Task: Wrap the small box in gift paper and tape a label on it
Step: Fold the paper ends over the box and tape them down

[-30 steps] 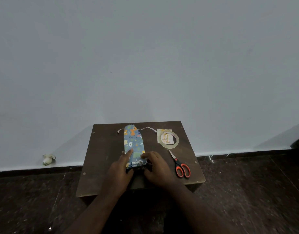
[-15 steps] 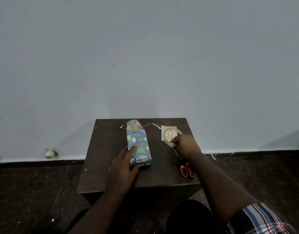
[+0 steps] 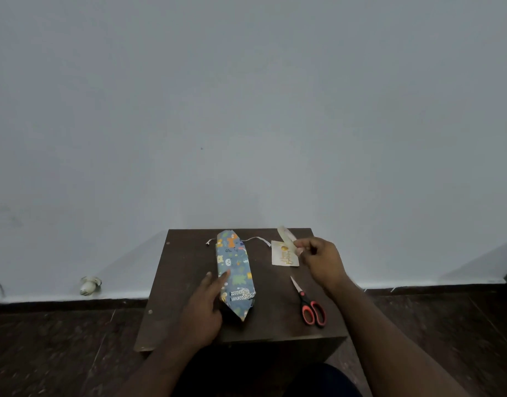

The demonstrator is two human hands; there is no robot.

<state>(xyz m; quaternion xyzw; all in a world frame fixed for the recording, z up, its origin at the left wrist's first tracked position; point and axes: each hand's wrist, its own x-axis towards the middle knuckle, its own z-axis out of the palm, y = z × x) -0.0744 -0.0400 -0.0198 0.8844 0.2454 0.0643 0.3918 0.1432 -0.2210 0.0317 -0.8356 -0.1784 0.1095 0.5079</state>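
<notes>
A small box wrapped in blue animal-print paper [image 3: 235, 270] lies lengthwise on the dark wooden table [image 3: 183, 262], both ends folded to points. My left hand [image 3: 205, 308] rests on its near left side, fingers straight against the paper. My right hand [image 3: 318, 260] is raised over the table's far right and pinches the tape roll [image 3: 287, 235], lifted and seen nearly edge-on. The cream label [image 3: 284, 253] with gold writing lies flat just left of that hand.
Red-handled scissors [image 3: 311, 306] lie on the table's right side, blades pointing away. A thin white paper strip [image 3: 258, 240] curls behind the box. A pale wall stands close behind. A small white object [image 3: 89, 285] sits on the dark floor at left.
My right hand left the box's near end, reached to the tape roll on the label and lifted it off. My left hand stayed on the box.
</notes>
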